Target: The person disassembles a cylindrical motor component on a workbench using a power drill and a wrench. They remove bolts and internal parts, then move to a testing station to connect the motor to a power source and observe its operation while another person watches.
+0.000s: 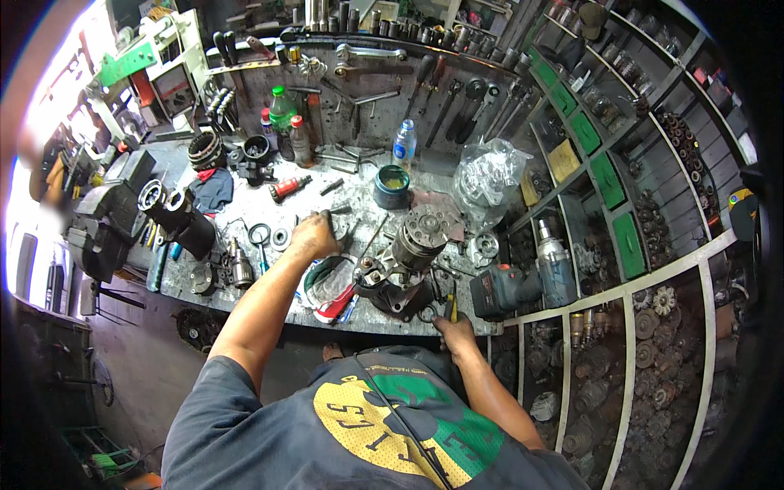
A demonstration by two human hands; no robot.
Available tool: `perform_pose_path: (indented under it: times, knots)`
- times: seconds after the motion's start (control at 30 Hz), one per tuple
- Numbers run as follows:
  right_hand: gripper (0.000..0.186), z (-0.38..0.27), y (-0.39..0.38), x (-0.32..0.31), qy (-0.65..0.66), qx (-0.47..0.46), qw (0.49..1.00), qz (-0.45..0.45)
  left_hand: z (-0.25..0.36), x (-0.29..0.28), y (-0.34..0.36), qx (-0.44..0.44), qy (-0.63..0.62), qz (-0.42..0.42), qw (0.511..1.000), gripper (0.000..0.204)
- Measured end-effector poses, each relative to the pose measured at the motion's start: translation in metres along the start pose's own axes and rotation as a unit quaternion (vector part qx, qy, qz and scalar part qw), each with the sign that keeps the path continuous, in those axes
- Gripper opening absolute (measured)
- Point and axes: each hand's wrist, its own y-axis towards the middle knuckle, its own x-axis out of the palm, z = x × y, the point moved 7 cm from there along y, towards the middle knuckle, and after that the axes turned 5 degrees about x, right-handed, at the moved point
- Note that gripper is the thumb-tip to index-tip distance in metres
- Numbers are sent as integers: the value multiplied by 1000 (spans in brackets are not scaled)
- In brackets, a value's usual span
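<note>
My left hand [314,236] reaches to the middle of the workbench, its fingers curled at a small dark piece whose kind I cannot make out. Low at the bench's front edge, my right hand [456,333] is closed round a yellow-handled tool [453,305] that points away from me. Beside that hand lies a metal ring [427,313]. Between my hands stands a greasy machine part [395,290], with a round drilled metal piece [429,226] on top. A red-and-white cloth item [328,287] lies to its left.
A cordless impact wrench [523,286] lies at the right bench end. Farther back stand a green tub [392,187], a water bottle [404,144] and a clear plastic bag [490,175]. A bench vise [110,216] is at left. Parts shelves [629,302] curve along the right.
</note>
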Motion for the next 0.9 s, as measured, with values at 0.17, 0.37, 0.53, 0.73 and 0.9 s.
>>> perform_pose_path:
  times: [0.17, 0.37, 0.53, 0.73, 0.9]
  knots:
    - [57, -35, 30, -1, -106, -75, 983, 130, -3, -4, -13, 58, -56, 155, 985, 72]
    - [84, -67, 26, 8, -300, -135, 926, 186, -18, 33, -76, 110, -163, 97, 976, 41]
    - [82, -71, 6, 14, -399, -227, 866, 197, -20, 75, -110, 171, -124, 56, 976, 28]
    - [74, -76, -19, 19, -382, -268, 868, 170, -22, 85, -106, 183, -85, 127, 971, 22]
    - [72, -86, -42, 19, -370, -284, 867, 176, -31, 71, -109, 151, -241, 116, 952, 26]
